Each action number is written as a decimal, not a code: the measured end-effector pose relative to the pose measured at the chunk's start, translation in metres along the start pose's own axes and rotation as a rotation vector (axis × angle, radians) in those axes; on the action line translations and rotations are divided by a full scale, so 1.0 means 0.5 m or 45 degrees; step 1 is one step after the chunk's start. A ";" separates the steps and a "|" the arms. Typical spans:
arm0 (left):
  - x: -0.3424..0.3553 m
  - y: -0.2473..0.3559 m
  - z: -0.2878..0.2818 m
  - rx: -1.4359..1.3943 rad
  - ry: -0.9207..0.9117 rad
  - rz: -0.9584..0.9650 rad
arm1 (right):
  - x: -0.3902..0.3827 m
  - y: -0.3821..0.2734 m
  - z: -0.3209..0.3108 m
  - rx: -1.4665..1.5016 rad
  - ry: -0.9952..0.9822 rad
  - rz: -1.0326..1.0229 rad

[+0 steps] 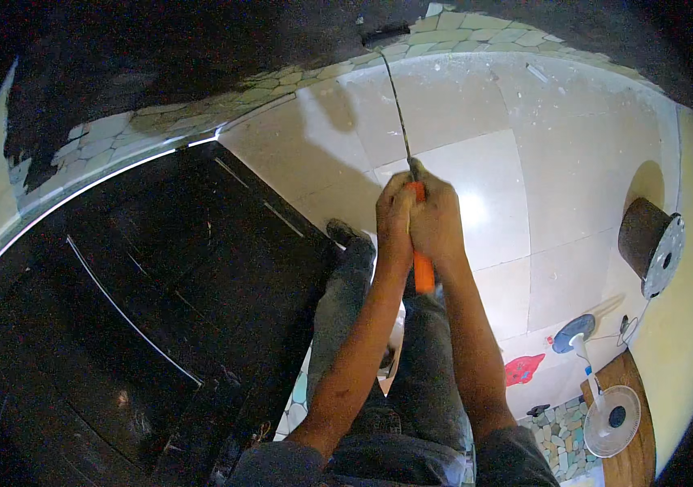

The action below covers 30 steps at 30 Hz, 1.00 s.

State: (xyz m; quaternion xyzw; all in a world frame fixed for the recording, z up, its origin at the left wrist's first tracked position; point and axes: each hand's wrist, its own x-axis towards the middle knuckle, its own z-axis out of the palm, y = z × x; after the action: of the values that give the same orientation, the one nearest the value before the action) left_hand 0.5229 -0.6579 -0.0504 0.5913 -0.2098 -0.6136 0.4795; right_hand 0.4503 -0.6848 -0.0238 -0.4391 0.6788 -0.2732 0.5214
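My left hand (395, 219) and my right hand (437, 215) are both wrapped around the orange handle (423, 274) of a long paint roller, held out in front of me. From my hands its thin, dark-stained rod (398, 114) stretches up and away to the dark roller head (385, 35). That head lies against the far wall, by the border between the black coating (225, 49) and the bare, pale stone-patterned strip (464, 36). The handle's lower end sticks out beneath my hands. In the dark, the roller's exact contact with the wall is hard to make out.
Pale floor tiles (452, 178) spread ahead and right. A large black surface (119, 308) fills the left side, near my leg. Along the right are a dark drum-shaped object (643, 243) with a grey disc end, a white fan (613, 420), and a red cloth (523, 370).
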 end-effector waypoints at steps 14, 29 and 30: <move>-0.118 0.110 0.039 -0.065 -0.008 -0.011 | -0.096 -0.089 -0.053 0.152 -0.080 0.113; -0.140 0.153 0.064 0.205 0.044 0.066 | -0.124 -0.168 -0.090 0.144 -0.011 0.139; -0.181 0.174 0.067 0.217 0.072 0.102 | -0.159 -0.193 -0.102 0.181 -0.054 0.139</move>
State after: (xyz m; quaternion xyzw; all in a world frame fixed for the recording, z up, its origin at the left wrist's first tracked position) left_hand 0.5070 -0.6320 0.0762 0.6381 -0.2713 -0.5568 0.4574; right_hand 0.4378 -0.6642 0.1090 -0.3692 0.6694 -0.2824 0.5795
